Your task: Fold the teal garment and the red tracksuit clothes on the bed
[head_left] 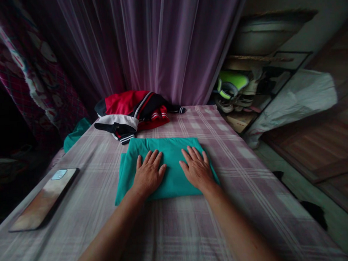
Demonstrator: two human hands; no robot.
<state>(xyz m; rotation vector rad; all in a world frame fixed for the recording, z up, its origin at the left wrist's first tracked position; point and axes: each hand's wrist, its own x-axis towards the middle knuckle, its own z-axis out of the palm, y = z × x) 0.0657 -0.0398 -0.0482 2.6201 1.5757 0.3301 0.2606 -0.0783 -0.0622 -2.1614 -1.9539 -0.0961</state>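
Note:
A teal cloth (172,172), folded into a flat, roughly rectangular bundle, lies on the checked tablecloth (177,229) in front of me. My left hand (148,172) rests palm down on its left half, fingers spread. On the right half my right hand (196,167) lies flat too, with its fingers apart. Neither hand grips anything. A looser layer of the cloth sticks out at its left edge. Just behind it sits a crumpled red, navy and white garment (127,103) with striped cuffs.
A phone (45,199) lies face down near the table's left edge. Teal fabric (77,134) shows beyond that edge. Purple curtains (159,43) hang behind the table. To the right stand a shoe rack (292,78), a white sack (301,99) and a wooden door (314,148).

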